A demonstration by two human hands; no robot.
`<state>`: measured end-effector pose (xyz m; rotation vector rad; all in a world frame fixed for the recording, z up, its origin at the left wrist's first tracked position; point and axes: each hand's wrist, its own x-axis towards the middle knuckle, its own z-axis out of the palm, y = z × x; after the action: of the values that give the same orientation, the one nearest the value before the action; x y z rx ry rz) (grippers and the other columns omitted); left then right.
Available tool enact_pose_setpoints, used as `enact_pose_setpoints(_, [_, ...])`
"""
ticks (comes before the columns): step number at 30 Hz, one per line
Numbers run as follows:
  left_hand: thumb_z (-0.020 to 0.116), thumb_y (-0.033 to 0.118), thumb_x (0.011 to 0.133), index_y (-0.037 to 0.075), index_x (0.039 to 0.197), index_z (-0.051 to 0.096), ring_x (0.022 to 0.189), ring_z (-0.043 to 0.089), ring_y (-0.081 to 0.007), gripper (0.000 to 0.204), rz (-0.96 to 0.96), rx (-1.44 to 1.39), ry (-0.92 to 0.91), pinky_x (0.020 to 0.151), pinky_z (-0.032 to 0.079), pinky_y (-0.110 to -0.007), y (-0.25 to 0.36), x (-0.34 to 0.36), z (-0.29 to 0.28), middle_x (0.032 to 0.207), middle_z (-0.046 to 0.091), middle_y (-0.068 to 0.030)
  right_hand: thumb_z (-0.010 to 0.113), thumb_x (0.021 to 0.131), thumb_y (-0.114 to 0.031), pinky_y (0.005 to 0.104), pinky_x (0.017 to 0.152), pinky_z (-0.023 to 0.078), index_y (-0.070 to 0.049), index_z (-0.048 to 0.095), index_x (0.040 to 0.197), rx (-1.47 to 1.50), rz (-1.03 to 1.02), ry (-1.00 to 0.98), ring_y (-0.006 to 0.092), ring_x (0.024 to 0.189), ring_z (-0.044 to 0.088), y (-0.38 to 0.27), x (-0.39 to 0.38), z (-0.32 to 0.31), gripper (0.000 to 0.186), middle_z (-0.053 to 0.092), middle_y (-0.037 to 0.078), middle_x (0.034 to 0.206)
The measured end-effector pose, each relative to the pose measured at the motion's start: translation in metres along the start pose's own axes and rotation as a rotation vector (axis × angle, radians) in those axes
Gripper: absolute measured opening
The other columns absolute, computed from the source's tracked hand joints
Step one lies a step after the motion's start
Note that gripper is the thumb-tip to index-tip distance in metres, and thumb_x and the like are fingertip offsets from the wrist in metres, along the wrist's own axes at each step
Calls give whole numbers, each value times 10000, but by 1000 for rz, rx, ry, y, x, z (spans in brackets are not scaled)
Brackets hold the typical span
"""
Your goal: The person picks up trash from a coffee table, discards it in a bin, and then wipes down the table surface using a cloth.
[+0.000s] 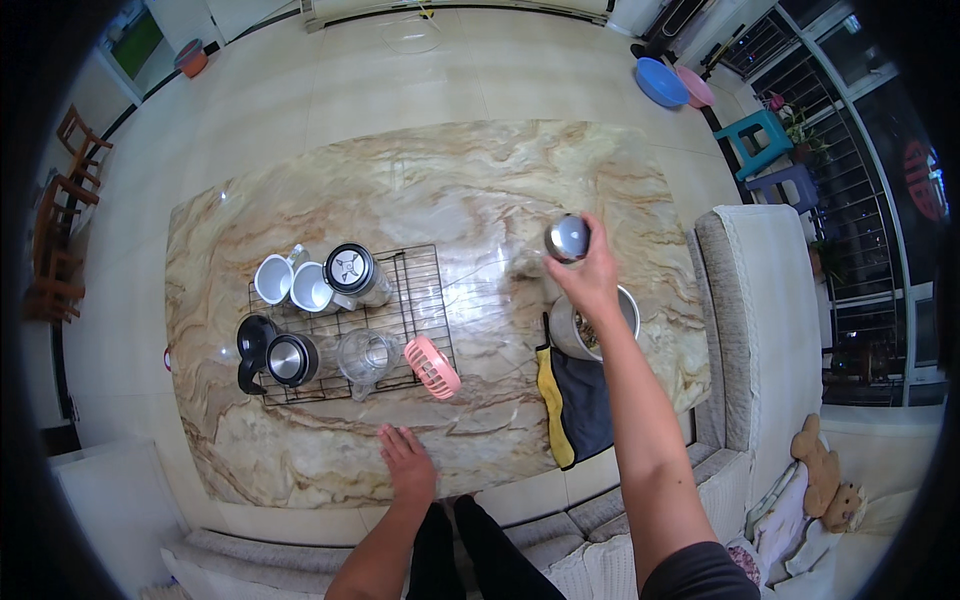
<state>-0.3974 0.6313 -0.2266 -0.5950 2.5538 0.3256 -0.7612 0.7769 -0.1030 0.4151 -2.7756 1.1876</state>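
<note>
My right hand grips a clear container with a shiny silver lid, held over the right half of the marble table. Its fingers wrap the lid's side, and the lower body is hard to make out. My left hand lies flat with fingers stretched on the table's near edge. Beyond it, a black wire rack bears two white mugs, a glass jar with a black lid, a clear glass jug and a black container with a metal top. A pink slotted piece leans at the rack's near right corner.
A white round bin with small bits inside stands under my right forearm. Beside it lies a grey and yellow cloth. A black handled piece sits at the rack's left. Sofas border the table's right and near sides.
</note>
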Motion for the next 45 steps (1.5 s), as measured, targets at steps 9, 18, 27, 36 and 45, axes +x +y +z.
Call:
enact_pose_setpoints(9, [834, 359, 538, -92, 1375, 128, 1350, 11, -468, 1184, -35, 4, -13, 1081, 161, -529, 4, 2, 8, 1437, 8, -339, 757, 624, -156, 397, 928, 418, -39, 398, 1258, 138, -326, -260, 360, 1078, 508, -71, -20, 63, 737, 521, 204, 1167])
enact_pose_setpoints(18, [784, 278, 587, -121, 1342, 198, 1323, 116, -507, 1036, 16, 121, 200, 1040, 226, -571, -9, 1, 30, 1411, 101, -369, 755, 626, -99, 391, 923, 413, -55, 374, 1278, 167, -374, -433, 349, 1089, 486, -107, -29, 98, 757, 509, 178, 1170])
enact_pose_setpoints(27, [813, 319, 543, -100, 1356, 170, 1324, 121, -499, 1118, 11, -55, 64, 1047, 218, -566, -4, -2, 8, 1414, 113, -356, 751, 657, -72, 399, 952, 398, -88, 293, 1362, 204, -340, -494, 354, 1136, 456, -102, -32, 95, 841, 458, 188, 1248])
enact_pose_setpoints(36, [834, 420, 484, -96, 1373, 129, 1343, 78, -468, 1247, -2, -7, 32, 1055, 237, -531, -2, 1, 12, 1427, 56, -347, 600, 796, -99, 400, 879, 419, -16, 501, 1175, 236, -181, -273, 352, 1023, 526, -46, -114, 46, 400, 554, 188, 1109])
enact_pose_setpoints(45, [843, 341, 519, -82, 1373, 130, 1341, 77, -470, 1190, -7, -71, -6, 1070, 198, -534, -2, 1, 1, 1427, 55, -343, 529, 841, -377, 614, 1036, 75, -204, 321, 1394, -342, 453, -198, 394, 1363, 73, 85, -240, 8, 616, 115, 155, 1494])
